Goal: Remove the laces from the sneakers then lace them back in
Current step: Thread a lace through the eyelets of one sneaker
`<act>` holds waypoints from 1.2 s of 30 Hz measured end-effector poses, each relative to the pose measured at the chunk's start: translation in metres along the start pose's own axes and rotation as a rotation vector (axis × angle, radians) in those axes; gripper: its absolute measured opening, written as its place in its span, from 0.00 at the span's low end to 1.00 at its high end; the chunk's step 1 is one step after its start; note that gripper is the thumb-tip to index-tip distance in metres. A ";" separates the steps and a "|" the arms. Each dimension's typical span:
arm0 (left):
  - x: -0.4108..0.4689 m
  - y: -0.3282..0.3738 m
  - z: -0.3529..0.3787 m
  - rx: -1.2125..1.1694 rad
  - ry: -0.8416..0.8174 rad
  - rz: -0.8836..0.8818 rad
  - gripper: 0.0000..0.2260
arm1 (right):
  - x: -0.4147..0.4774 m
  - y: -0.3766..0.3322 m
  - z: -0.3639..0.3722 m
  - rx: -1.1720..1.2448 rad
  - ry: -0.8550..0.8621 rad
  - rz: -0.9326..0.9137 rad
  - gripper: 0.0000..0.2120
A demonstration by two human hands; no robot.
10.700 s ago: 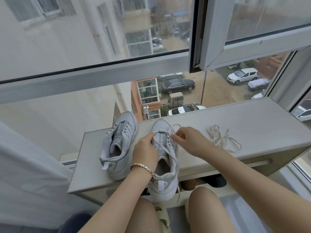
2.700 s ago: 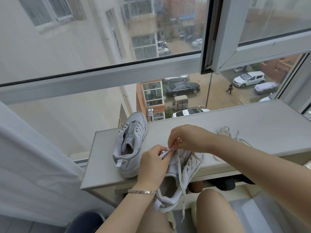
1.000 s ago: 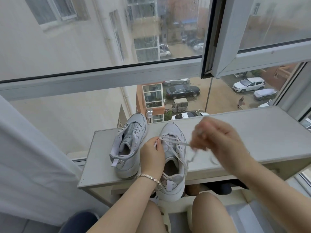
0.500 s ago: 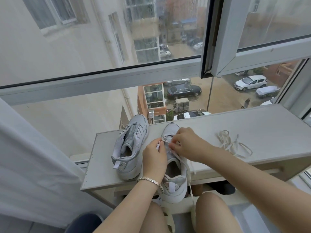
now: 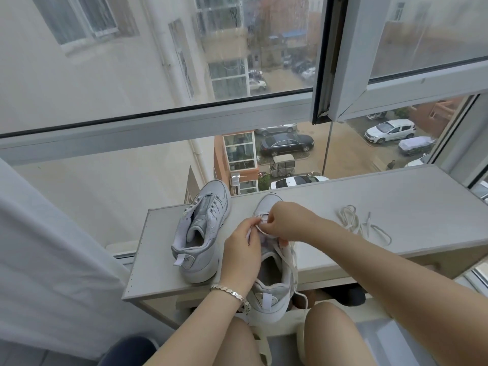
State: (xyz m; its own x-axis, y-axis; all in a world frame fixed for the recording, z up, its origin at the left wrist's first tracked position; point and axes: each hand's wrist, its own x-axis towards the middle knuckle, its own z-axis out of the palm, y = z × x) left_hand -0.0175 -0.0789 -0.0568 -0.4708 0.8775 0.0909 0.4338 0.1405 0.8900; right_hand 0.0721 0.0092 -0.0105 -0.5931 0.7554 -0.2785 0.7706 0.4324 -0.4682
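Soft, flat daylight comes through the rain-streaked window [image 5: 237, 62], shadows are faint, and straight lines bend near the edges.

Left hand [image 5: 241, 249], right hand [image 5: 284, 220], both pinching (fingertips meeting)

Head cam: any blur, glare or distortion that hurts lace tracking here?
Head view: soft overcast daylight, no hard shadows; left hand and right hand, pinching the white sneaker's lace, look sharp; white window frame bows from the wide lens; upper pane is hazy with rain; loose white shoelace has low contrast on the pale grey shelf.
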 end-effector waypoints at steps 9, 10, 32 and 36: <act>0.003 0.002 -0.010 0.138 -0.059 0.039 0.13 | 0.000 -0.012 0.000 0.248 0.033 0.056 0.16; 0.003 0.002 -0.012 0.157 -0.066 0.046 0.13 | -0.003 -0.011 -0.008 0.430 0.064 0.045 0.15; 0.002 0.078 0.019 -0.273 -0.509 -0.127 0.14 | -0.034 0.029 -0.049 1.703 0.414 -0.035 0.10; 0.008 0.072 -0.002 -0.200 -0.432 -0.114 0.11 | -0.030 0.050 -0.053 1.586 0.695 0.054 0.11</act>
State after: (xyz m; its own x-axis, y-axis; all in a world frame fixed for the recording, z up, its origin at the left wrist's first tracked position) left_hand 0.0080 -0.0627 0.0088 -0.1269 0.9776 -0.1678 0.2218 0.1929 0.9558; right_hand 0.1408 0.0339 0.0189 -0.0447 0.9897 -0.1360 -0.4286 -0.1419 -0.8923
